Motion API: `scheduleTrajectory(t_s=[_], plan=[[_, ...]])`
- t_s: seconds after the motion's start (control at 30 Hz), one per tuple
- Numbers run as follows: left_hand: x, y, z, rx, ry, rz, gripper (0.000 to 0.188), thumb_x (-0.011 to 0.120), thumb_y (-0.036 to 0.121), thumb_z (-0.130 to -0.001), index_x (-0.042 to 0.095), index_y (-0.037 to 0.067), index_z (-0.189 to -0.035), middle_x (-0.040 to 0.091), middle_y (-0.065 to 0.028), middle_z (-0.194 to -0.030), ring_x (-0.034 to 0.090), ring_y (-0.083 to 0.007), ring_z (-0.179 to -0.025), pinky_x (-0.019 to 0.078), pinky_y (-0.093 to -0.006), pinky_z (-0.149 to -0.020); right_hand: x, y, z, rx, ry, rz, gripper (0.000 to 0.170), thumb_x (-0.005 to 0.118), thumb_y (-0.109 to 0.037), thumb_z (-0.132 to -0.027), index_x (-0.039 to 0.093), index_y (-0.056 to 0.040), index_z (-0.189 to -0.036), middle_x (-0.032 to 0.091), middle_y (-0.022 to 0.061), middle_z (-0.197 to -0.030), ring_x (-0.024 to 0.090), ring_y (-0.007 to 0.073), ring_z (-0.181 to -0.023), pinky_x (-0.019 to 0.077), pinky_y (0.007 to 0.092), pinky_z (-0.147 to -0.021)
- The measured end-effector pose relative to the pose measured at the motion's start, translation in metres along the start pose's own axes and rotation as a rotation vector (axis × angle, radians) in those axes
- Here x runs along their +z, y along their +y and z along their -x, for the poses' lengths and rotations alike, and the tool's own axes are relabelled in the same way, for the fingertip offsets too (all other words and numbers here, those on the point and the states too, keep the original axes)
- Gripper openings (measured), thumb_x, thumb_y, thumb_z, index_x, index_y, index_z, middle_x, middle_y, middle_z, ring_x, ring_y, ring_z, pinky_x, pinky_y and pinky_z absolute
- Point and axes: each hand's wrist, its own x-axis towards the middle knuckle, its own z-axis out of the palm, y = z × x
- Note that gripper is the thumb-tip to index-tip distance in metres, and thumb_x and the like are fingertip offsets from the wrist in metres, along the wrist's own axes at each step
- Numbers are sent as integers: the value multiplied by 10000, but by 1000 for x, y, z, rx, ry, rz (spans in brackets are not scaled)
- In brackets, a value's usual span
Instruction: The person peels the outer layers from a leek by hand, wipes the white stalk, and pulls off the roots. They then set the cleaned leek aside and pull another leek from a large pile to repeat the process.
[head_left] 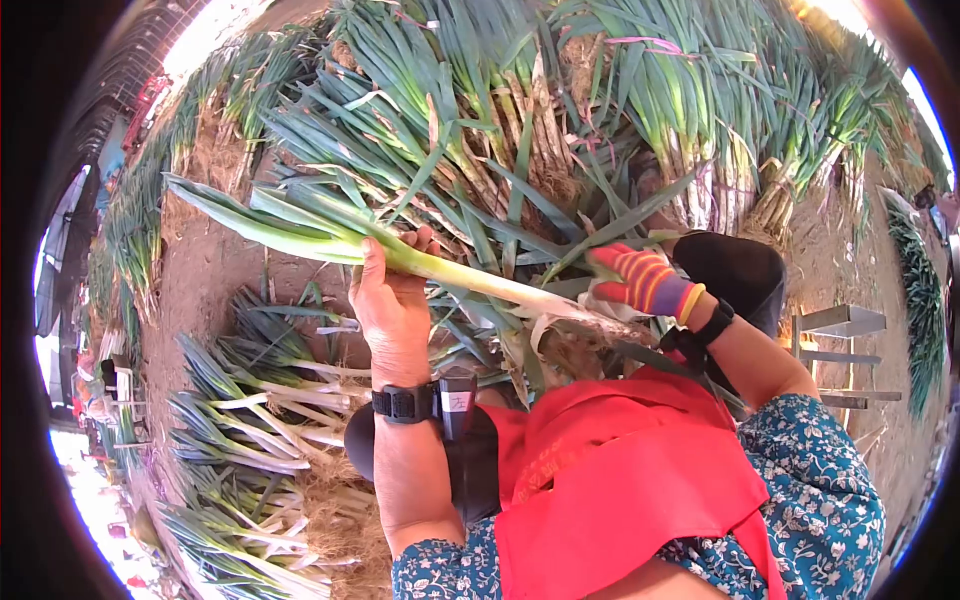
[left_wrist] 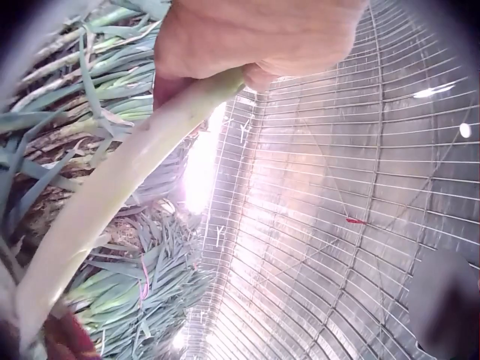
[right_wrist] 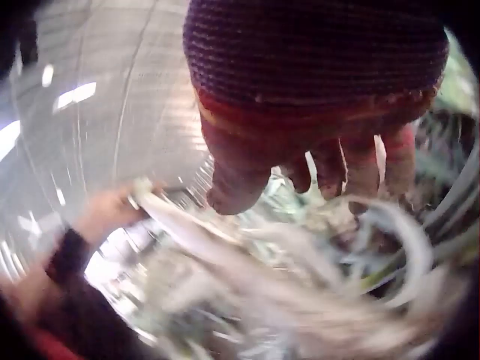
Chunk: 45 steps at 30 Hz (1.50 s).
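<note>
**One long leek (head_left: 480,283), green leaves, pale shank; frame centre**

Bare left hand (head_left: 392,312): curled round it where leaves meet shank. Right hand (head_left: 650,280), striped knit glove: fingers spaced, thumb apart, beside root end; contact cannot be told. Handling, judged: light, firm, leaves bruisable; best hold, mid-shank. Room: brown soil (head_left: 200,290), left; red apron (head_left: 620,470) below.

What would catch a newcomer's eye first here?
Probably the bright red apron, low in the centre of the head view. Just above it, a long pale-stemmed leek slants across, gripped by the bare left hand, with the striped glove near its root end.
</note>
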Motion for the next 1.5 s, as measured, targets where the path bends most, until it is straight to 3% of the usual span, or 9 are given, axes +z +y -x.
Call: scheduleTrajectory(t_s=[0.17,0.33,0.67,0.87,1.07,1.13,1.27,1.33,1.5], plan=[[3,-6,4,51,-8,-67,327,544,284,-922,492,-25,-1018,608,-166,-867,630,-300,-805,529,-438,-745,31,-57,5,-74,0,-542,559,744,-244,-730,535,-19,-1197,632,167,-1045,612,269,-972,473,348,-813],[8,-13,15,-25,-125,-205,220,581,127,-887,531,-28,-1035,640,-167,-907,645,-282,-889,538,-371,-790,15,-84,1,453,-381,-1168,281,670,-114,-730,632,1,-984,603,16,-705,557,77,-579,451,229,-527],[30,-26,25,-212,-344,-116,193,554,81,-889,546,-10,-1058,635,-150,-973,637,-278,-917,524,-426,-838,4,-94,-26,333,-514,-1381,126,608,-105,-715,598,-1,-785,566,27,-597,521,84,-466,393,220,-411],[27,-9,12,-193,-52,152,232,505,288,-948,467,109,-804,426,7,-621,383,-126,-533,388,-298,-558,7,-117,-32,230,-469,-1623,375,688,-243,-824,575,-28,-1110,609,8,-824,548,64,-670,436,216,-577],[-3,20,3,-113,-119,270,265,535,346,-928,485,113,-813,385,26,-617,361,-98,-532,369,-270,-542,-3,-84,-12,106,-522,-831,337,599,-290,-889,613,-9,-1075,654,67,-856,583,98,-743,473,251,-662],[-6,24,5,-83,-128,250,264,541,346,-925,486,112,-816,390,24,-624,364,-99,-536,373,-275,-544,21,-36,13,20,-539,-513,303,572,-294,-880,643,-25,-1000,663,118,-856,613,212,-759,487,306,-700],[-9,36,8,66,-3,73,238,536,315,-932,483,98,-849,460,-7,-682,427,-133,-595,422,-326,-629,57,62,63,135,-906,455,271,529,-285,-851,667,-58,-903,661,165,-850,630,308,-845,489,391,-768],[-2,30,9,93,9,65,192,502,253,-934,493,66,-889,516,-41,-747,490,-177,-668,459,-377,-739,40,58,36,364,-631,541,273,502,-235,-827,644,-85,-1006,645,176,-926,617,303,-914,469,416,-827],[0,22,2,95,-53,-81,229,521,202,-909,554,-16,-969,620,-131,-881,610,-257,-835,467,-425,-851,-37,-12,-36,-279,406,424,392,573,-157,-752,553,-125,-1142,601,125,-1037,569,306,-950,448,410,-813]])
